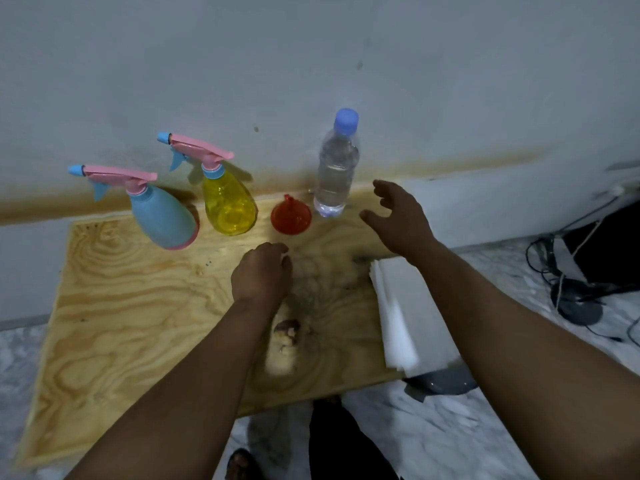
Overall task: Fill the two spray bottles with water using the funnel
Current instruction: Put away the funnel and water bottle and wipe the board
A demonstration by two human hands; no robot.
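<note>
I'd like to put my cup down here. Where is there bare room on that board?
The wooden board is bare on its left, below the blue spray bottle. The back edge is crowded: yellow spray bottle, funnel, water bottle. Paper towels fill the right edge.

In the upper left of the frame my blue spray bottle (162,216) and yellow spray bottle (228,202) stand upright, pink trigger heads on. Right of them sits the red funnel (291,216), wide mouth down. The capped water bottle (336,168) stands beside it, nearly full.
</note>
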